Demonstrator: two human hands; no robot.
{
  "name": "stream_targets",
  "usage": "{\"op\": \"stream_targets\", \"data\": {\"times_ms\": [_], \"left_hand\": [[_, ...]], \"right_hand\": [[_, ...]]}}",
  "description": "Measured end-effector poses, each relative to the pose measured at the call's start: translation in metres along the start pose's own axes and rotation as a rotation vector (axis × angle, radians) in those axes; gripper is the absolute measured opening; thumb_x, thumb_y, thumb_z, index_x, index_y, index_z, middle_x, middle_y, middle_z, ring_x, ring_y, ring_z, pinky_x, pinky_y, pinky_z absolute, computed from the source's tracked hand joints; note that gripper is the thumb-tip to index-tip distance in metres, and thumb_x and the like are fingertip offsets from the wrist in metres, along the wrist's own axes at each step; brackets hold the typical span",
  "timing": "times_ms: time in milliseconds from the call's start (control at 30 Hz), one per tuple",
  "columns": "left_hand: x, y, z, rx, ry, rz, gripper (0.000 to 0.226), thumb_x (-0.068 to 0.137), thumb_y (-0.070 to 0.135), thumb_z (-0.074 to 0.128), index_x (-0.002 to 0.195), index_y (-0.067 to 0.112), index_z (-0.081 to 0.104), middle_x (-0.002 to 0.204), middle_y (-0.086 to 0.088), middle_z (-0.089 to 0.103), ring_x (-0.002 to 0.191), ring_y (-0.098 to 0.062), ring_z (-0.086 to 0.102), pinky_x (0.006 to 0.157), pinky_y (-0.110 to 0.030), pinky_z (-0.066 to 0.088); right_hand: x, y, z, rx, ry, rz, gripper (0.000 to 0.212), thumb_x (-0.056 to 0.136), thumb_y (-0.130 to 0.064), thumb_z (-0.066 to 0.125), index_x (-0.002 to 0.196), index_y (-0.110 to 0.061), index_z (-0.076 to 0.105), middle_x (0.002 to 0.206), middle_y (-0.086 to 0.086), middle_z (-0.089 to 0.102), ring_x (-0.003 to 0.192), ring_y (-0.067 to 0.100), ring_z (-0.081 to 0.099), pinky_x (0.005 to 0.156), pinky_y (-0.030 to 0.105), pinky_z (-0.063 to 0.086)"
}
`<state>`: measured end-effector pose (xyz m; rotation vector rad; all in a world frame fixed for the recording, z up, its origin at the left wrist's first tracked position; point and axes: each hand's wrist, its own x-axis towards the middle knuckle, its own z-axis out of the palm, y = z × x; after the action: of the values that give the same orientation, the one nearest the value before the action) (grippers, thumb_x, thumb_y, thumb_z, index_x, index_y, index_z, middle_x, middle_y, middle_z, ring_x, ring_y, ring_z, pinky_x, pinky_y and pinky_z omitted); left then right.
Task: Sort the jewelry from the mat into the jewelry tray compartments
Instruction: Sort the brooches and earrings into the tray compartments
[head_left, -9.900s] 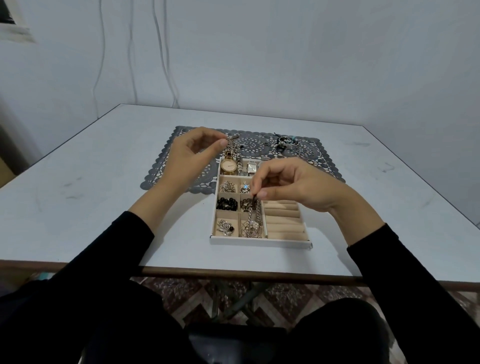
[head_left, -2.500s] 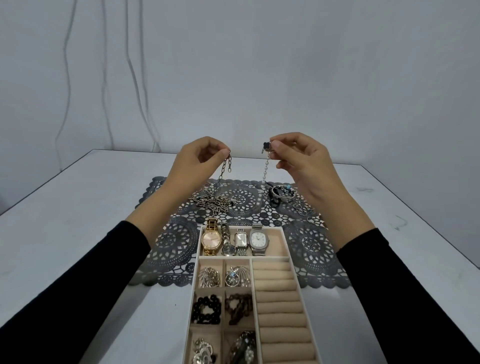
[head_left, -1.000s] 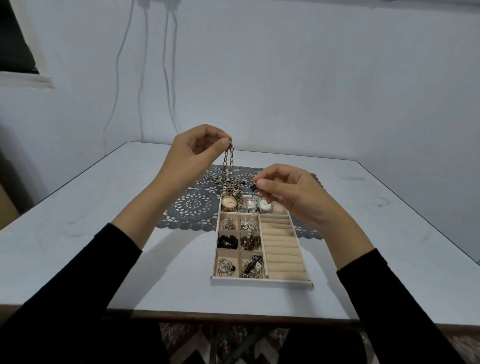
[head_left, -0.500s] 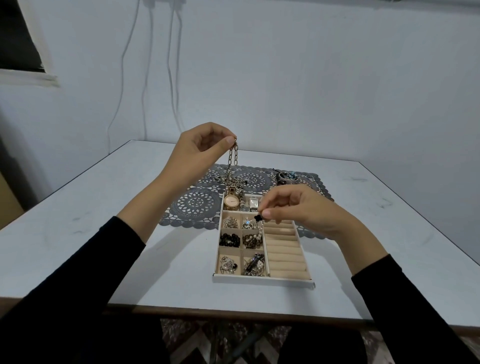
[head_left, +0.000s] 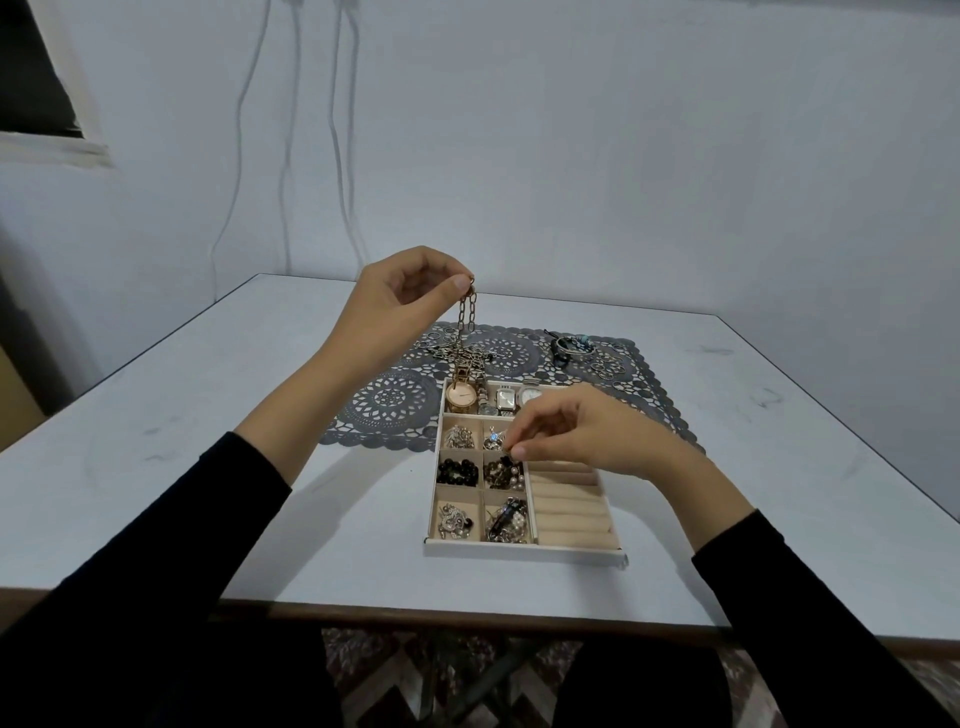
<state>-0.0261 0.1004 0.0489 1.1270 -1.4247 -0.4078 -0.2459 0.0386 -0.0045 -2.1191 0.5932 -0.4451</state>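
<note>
Left hand (head_left: 400, 301) pinched a brassy oval-link chain (head_left: 467, 317) dangling at twelve o'clock of the rectangular tray (head_left: 524, 552); right hand (head_left: 576, 434) pinched a dark charm (head_left: 515, 453) over its square compartments.

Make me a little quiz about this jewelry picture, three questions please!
1. True or false: the left hand pinches the top of a chain.
2. Where in the jewelry tray do the watches lie? A: the far compartment. B: the middle left compartment. C: the nearest left compartment.
3. Fill in: a small dark piece is pinched low over the tray by the ___ hand.
Key: 1 true; 2 A; 3 right, it is the right hand.
</note>
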Motion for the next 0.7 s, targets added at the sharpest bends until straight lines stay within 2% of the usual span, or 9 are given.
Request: {"op": "stream_targets", "data": {"times_ms": [167,300,433,500,567,700], "left_hand": [[0.000,0.000,0.002,0.011,-0.009,0.001,0.005,0.093,0.014,0.066,0.096,0.016,0.068,0.093,-0.001,0.072,0.093,-0.013,0.067,0.090,-0.027,0.052],[-0.001,0.001,0.003,0.015,-0.009,-0.003,0.005,0.093,0.015,0.066,0.096,0.016,0.069,0.094,-0.002,0.072,0.092,-0.012,0.067,0.088,-0.026,0.053],[-0.002,0.007,0.005,0.023,0.008,-0.012,0.008,0.094,0.015,0.064,0.099,0.011,0.068,0.091,0.001,0.070,0.075,0.003,0.062,0.056,-0.008,0.049],[-0.002,0.008,0.004,0.019,0.016,-0.016,0.008,0.094,0.016,0.064,0.099,0.012,0.067,0.090,0.002,0.070,0.073,0.004,0.061,0.052,-0.008,0.048],[-0.002,0.009,0.004,0.023,0.021,-0.018,0.008,0.094,0.016,0.064,0.099,0.012,0.068,0.091,0.002,0.070,0.074,0.004,0.062,0.052,-0.008,0.049],[-0.003,0.010,0.004,0.037,0.012,-0.021,0.008,0.094,0.016,0.064,0.099,0.013,0.068,0.093,0.001,0.071,0.077,0.002,0.063,0.057,-0.010,0.051]], "right_hand": [[0.004,0.002,0.004,-0.084,0.004,-0.019,0.010,0.081,-0.007,0.074,0.091,-0.009,0.074,0.087,0.006,0.074,0.085,0.020,0.070,0.085,0.037,0.056],[0.006,0.002,0.006,-0.179,0.026,-0.003,0.009,0.081,-0.010,0.074,0.090,-0.013,0.076,0.085,0.000,0.073,0.081,0.013,0.068,0.078,0.025,0.055],[0.006,0.001,0.007,-0.255,0.001,0.014,0.012,0.083,-0.012,0.073,0.094,-0.014,0.076,0.084,-0.004,0.073,0.075,0.000,0.066,0.068,0.011,0.047],[0.006,0.001,0.007,-0.275,-0.003,0.024,0.014,0.083,-0.013,0.072,0.097,-0.015,0.076,0.085,-0.006,0.073,0.074,-0.004,0.065,0.067,0.009,0.046],[0.005,0.000,0.006,-0.269,-0.004,0.021,0.016,0.084,-0.013,0.071,0.099,-0.015,0.076,0.085,-0.007,0.073,0.075,-0.004,0.065,0.068,0.009,0.047],[0.000,0.004,0.000,-0.190,0.066,0.019,0.018,0.086,-0.020,0.070,0.103,-0.021,0.074,0.094,-0.006,0.074,0.090,0.010,0.068,0.084,0.026,0.055]]}}
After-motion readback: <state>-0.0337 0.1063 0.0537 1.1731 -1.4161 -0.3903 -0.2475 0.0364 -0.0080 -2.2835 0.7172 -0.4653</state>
